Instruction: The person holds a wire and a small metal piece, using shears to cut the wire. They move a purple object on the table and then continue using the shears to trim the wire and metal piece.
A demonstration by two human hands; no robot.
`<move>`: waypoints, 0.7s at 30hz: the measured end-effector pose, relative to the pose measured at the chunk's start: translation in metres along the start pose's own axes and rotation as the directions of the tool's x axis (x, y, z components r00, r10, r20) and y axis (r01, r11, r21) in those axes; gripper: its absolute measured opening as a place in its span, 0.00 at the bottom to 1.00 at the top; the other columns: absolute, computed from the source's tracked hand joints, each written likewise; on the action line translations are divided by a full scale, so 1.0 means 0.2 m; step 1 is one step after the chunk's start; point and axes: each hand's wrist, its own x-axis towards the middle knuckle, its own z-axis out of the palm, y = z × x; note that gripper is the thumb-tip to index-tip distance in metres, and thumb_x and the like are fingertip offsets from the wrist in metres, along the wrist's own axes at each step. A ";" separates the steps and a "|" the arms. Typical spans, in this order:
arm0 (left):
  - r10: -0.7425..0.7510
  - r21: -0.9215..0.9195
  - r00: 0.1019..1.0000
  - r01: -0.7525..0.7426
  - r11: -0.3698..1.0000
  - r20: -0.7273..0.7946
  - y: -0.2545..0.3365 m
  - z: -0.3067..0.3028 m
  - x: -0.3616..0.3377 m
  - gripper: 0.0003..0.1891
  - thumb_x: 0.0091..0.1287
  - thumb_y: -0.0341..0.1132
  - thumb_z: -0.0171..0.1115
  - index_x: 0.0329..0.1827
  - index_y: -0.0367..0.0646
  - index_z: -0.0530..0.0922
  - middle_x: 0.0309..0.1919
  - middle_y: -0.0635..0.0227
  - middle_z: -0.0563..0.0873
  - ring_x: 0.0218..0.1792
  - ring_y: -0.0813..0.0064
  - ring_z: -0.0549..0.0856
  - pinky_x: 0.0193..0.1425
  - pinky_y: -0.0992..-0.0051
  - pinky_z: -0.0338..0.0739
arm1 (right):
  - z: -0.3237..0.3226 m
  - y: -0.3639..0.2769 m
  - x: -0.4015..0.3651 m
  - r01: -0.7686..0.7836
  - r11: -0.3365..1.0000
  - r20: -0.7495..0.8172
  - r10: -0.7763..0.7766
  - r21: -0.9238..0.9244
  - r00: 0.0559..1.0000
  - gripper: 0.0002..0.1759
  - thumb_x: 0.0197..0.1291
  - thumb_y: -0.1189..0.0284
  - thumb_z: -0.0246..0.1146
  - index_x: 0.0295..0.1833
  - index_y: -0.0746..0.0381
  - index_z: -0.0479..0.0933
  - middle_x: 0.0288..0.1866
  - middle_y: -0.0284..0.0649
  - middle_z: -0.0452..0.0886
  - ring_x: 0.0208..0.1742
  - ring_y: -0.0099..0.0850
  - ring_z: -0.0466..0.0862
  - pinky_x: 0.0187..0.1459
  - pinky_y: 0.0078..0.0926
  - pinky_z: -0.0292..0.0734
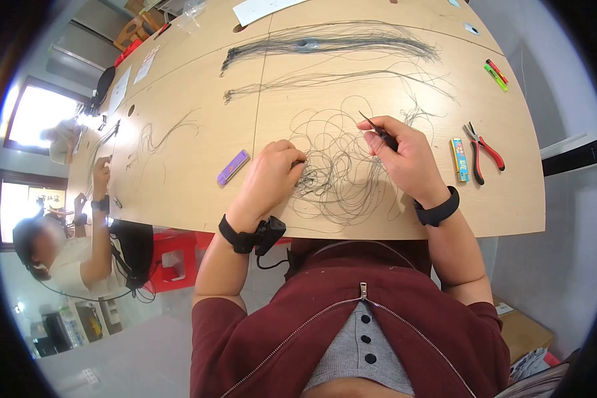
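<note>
A loose tangle of thin dark cord (341, 176) lies in wide loops on the table in front of me, densest at its left side. My left hand (272, 174) is curled at that left side, thumb and fingertips pinched together on the cord. Over the right part of the loops, my right hand (404, 152) grips a slim black tool with a pointed tip (377, 127). The tip points up and to the left; the fingers hide much of the handle.
Beyond the tangle lie a thin cord bundle (325, 83) and a thicker one (338, 45). A purple box (233, 167) is at left; a blue-yellow box (459, 160), red-handled pliers (482, 154) and markers (495, 75) are at right. Another person (66, 245) works at left.
</note>
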 end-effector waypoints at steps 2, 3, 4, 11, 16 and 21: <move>0.008 0.002 1.000 -0.008 1.000 -0.018 -0.01 0.01 0.00 0.07 0.55 0.27 0.58 0.34 0.34 0.80 0.32 0.58 0.80 0.38 0.60 0.79 0.42 0.69 0.73 | 0.00 0.00 0.00 -0.004 1.000 0.010 0.004 -0.022 1.000 0.10 0.60 0.73 0.57 0.45 0.66 0.75 0.22 0.35 0.74 0.24 0.18 0.70 0.28 0.16 0.67; 0.007 0.003 1.000 -0.007 1.000 -0.027 -0.02 0.01 0.00 0.07 0.55 0.27 0.57 0.34 0.34 0.80 0.31 0.58 0.80 0.37 0.60 0.79 0.42 0.69 0.73 | 0.00 0.00 0.00 -0.006 0.999 0.015 0.006 -0.033 1.000 0.10 0.60 0.73 0.57 0.45 0.66 0.75 0.22 0.35 0.74 0.24 0.18 0.70 0.28 0.16 0.66; 0.005 0.005 0.999 -0.005 1.000 -0.036 -0.02 0.01 0.00 0.07 0.55 0.27 0.57 0.34 0.34 0.79 0.31 0.58 0.81 0.36 0.60 0.79 0.41 0.69 0.74 | 0.00 0.00 0.00 -0.004 0.999 0.015 0.004 -0.036 1.000 0.10 0.60 0.73 0.57 0.45 0.66 0.75 0.22 0.35 0.74 0.24 0.18 0.69 0.27 0.16 0.66; -0.072 -0.057 0.996 0.069 0.996 -0.056 0.02 -0.01 -0.02 0.08 0.54 0.27 0.58 0.37 0.34 0.79 0.31 0.59 0.81 0.34 0.64 0.80 0.38 0.73 0.74 | 0.00 -0.02 0.00 0.001 0.999 0.015 -0.001 -0.034 1.000 0.09 0.60 0.73 0.57 0.44 0.66 0.75 0.22 0.35 0.74 0.23 0.19 0.69 0.27 0.17 0.66; -0.030 -0.045 0.999 0.029 0.999 -0.023 0.01 -0.01 -0.03 0.08 0.54 0.27 0.60 0.37 0.34 0.78 0.31 0.59 0.80 0.34 0.65 0.80 0.38 0.73 0.74 | 0.01 -0.01 0.00 0.007 0.999 0.013 -0.007 -0.035 1.000 0.09 0.59 0.73 0.57 0.43 0.66 0.74 0.23 0.36 0.75 0.24 0.20 0.70 0.28 0.18 0.67; -0.044 -0.041 0.999 0.043 0.998 -0.023 -0.01 0.01 -0.02 0.08 0.54 0.27 0.59 0.36 0.34 0.79 0.32 0.59 0.80 0.35 0.64 0.79 0.38 0.72 0.74 | 0.01 -0.02 0.00 0.011 0.999 0.011 -0.011 -0.042 1.000 0.09 0.59 0.73 0.58 0.43 0.66 0.74 0.24 0.38 0.76 0.24 0.22 0.72 0.28 0.19 0.68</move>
